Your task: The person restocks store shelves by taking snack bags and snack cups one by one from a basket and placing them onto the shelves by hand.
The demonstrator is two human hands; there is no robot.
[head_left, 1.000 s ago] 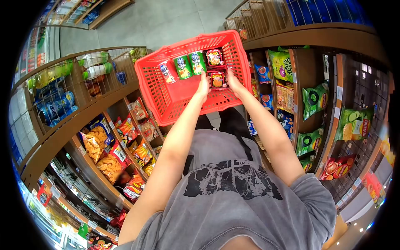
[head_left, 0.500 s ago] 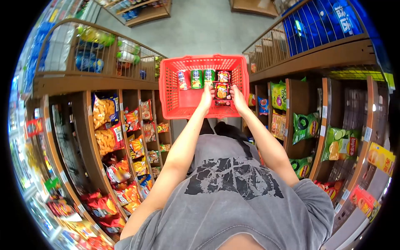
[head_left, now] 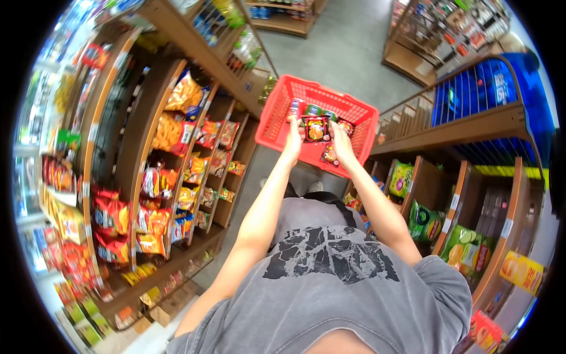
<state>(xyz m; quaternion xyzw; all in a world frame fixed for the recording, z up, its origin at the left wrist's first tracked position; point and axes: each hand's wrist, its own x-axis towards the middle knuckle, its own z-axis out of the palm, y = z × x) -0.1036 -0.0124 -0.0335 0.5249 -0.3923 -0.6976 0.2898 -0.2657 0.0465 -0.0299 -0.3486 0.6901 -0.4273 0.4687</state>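
Observation:
Both of my hands are over a red plastic shopping basket (head_left: 272, 121). Between them is a black food packet (head_left: 316, 128) with a red and orange picture on its front. My left hand (head_left: 293, 139) grips the packet's left edge, its thumb pointing up. On the other side, my right hand (head_left: 341, 143) holds the right edge. Behind the packet, in the basket, are a red-and-white can (head_left: 295, 107) and green cans (head_left: 313, 110), partly covered. Another dark packet (head_left: 329, 154) lies by my right hand, and one more (head_left: 346, 127) shows beyond it.
Shelves with bagged snacks (head_left: 168, 133) stand on my left. To my right are shelves with green chip bags (head_left: 425, 221) and a wire rack (head_left: 474, 100) of blue packages. Grey floor (head_left: 342, 50) stretches ahead between the displays, with another display stand (head_left: 413, 62) farther off.
The view has turned, and the basket now appears tilted and farther right. The black packet, earlier among the goods in the basket, is now raised between my hands.

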